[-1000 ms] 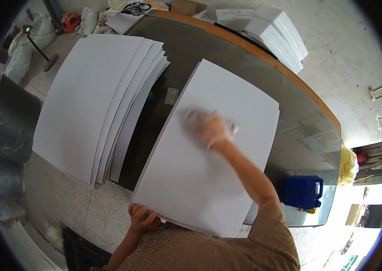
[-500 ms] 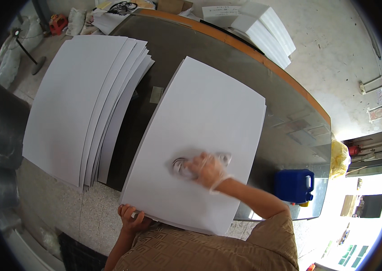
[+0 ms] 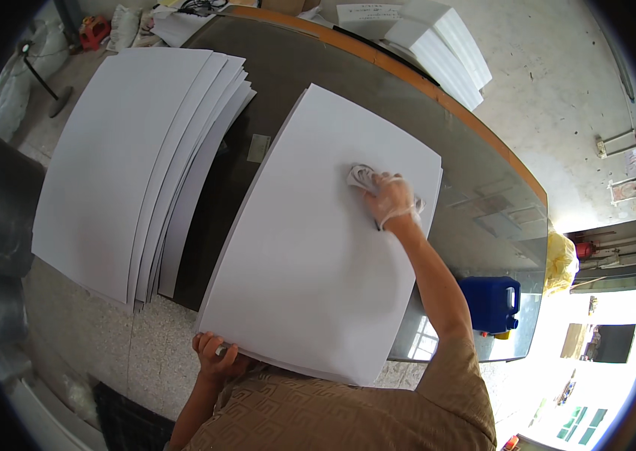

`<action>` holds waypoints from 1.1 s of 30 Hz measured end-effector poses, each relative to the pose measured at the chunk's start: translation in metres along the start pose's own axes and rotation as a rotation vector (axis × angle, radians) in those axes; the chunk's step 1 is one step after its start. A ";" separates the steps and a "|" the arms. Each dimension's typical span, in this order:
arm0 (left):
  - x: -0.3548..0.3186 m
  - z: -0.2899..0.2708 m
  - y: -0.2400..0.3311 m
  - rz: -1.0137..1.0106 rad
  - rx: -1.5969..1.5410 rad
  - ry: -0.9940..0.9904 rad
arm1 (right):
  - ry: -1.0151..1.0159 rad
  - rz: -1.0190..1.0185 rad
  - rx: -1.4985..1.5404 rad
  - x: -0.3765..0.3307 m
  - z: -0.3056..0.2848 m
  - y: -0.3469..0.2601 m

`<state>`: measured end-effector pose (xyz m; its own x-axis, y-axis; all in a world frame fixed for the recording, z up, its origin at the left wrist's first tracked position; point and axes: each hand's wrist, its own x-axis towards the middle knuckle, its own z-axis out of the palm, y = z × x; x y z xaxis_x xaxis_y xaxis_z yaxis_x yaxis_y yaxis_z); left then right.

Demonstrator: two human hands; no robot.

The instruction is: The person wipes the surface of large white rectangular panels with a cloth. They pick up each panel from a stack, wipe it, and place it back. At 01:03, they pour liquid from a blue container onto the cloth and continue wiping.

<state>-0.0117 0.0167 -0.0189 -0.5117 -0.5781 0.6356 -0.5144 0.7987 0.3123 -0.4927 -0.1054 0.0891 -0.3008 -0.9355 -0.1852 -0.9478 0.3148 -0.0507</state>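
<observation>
A large white sheet [image 3: 318,255] lies on the dark glass table [image 3: 483,195], its near edge hanging past the table toward me. My right hand [image 3: 391,199], in a thin clear glove, presses a crumpled white cloth [image 3: 361,177] onto the sheet's far right part. My left hand [image 3: 216,355] grips the sheet's near edge from below, fingers curled around it.
A fanned stack of white sheets [image 3: 130,158] lies to the left, overhanging the table. White foam blocks [image 3: 442,45] sit at the far end. A blue canister [image 3: 492,302] stands on the floor at the right, a yellow bag [image 3: 560,263] beside it.
My right hand with the cloth has swept from the sheet's near middle up toward its far right part. My left hand stays on the near edge.
</observation>
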 end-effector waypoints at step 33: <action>-0.005 -0.003 -0.004 -0.053 -0.031 0.003 | -0.140 -0.754 0.034 -0.056 0.028 -0.191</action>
<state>-0.0054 0.0165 -0.0213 -0.4824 -0.6195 0.6193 -0.5195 0.7716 0.3671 -0.2917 -0.1088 0.0814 0.4442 -0.8707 -0.2110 -0.8866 -0.3935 -0.2429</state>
